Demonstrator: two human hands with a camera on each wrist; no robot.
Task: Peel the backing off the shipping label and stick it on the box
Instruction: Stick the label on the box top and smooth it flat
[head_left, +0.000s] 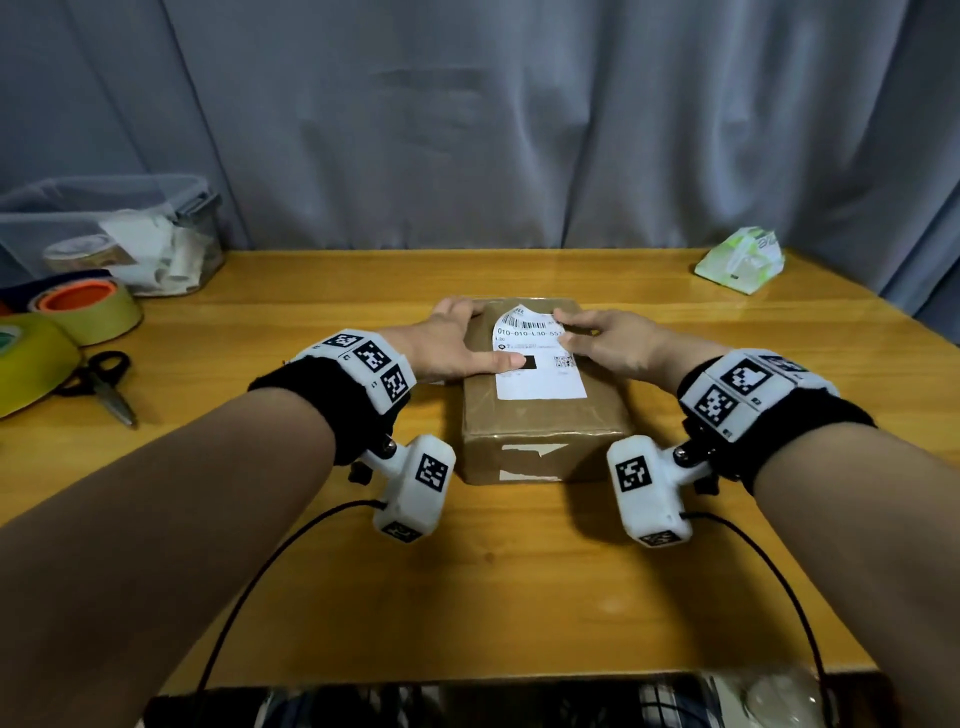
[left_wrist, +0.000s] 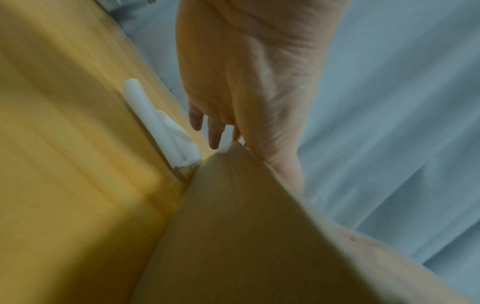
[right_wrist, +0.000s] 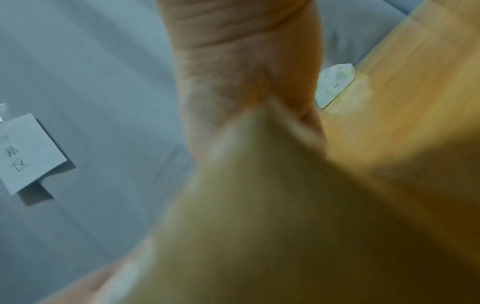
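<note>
A brown cardboard box (head_left: 540, 423) sits mid-table. The white shipping label (head_left: 537, 376) lies on its top, near end flat, far end curved upward. My left hand (head_left: 449, 348) rests over the box's far left corner with its thumb (head_left: 506, 361) pressed flat on the label; in the left wrist view its fingers (left_wrist: 214, 133) reach down past the box (left_wrist: 246, 226) corner. My right hand (head_left: 608, 343) pinches the label's raised far right edge between finger and thumb. A curled white paper strip (left_wrist: 161, 123) lies on the table left of the box.
Tape rolls (head_left: 88, 309), scissors (head_left: 106, 387) and a clear plastic bin (head_left: 104, 234) crowd the table's left end. A tissue pack (head_left: 740, 260) sits at the far right. A grey curtain (head_left: 493, 130) hangs behind. Wrist-camera cables trail over the table's near edge.
</note>
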